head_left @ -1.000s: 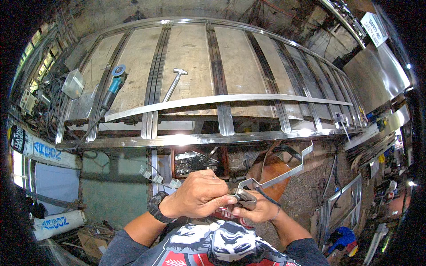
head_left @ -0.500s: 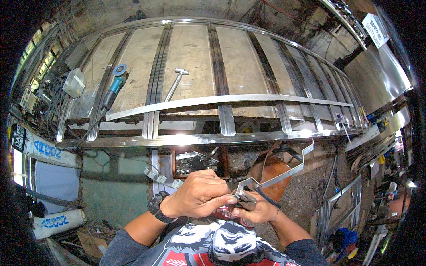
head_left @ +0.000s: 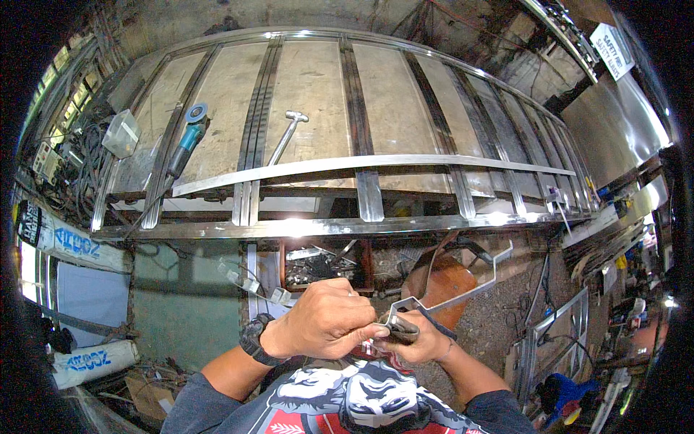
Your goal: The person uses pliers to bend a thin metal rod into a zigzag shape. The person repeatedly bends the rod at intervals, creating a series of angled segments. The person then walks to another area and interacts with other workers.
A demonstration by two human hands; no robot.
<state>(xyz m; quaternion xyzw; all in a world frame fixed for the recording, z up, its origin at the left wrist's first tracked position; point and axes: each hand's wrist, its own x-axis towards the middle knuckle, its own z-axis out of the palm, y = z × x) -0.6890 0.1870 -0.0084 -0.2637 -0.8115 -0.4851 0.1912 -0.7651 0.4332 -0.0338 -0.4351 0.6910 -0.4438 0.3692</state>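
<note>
In front of my chest, a narrow flat metal strip (head_left: 463,292), bent into several angles, runs out to the right. My left hand (head_left: 329,318) is closed, its thumb pressed on the strip's near end. My right hand (head_left: 428,340) is closed around a short shiny metal piece (head_left: 403,331) against the same end; its kind is not clear. A dark bar, perhaps a handle, shows beside the right fingers, partly hidden. The strip's far end rises in a hook shape, apart from the bench frame.
Ahead stands a long metal frame (head_left: 289,228) with crossbars. On it lie an angle grinder (head_left: 189,141), a hammer (head_left: 288,137) and a long flat bar (head_left: 325,165). Beneath its front edge are a box of metal scraps (head_left: 367,267) and a brown seat (head_left: 447,282).
The bent strip has tilted, its far end now lower and its middle bend slightly nearer. Both hands keep their hold with only small shifts.
</note>
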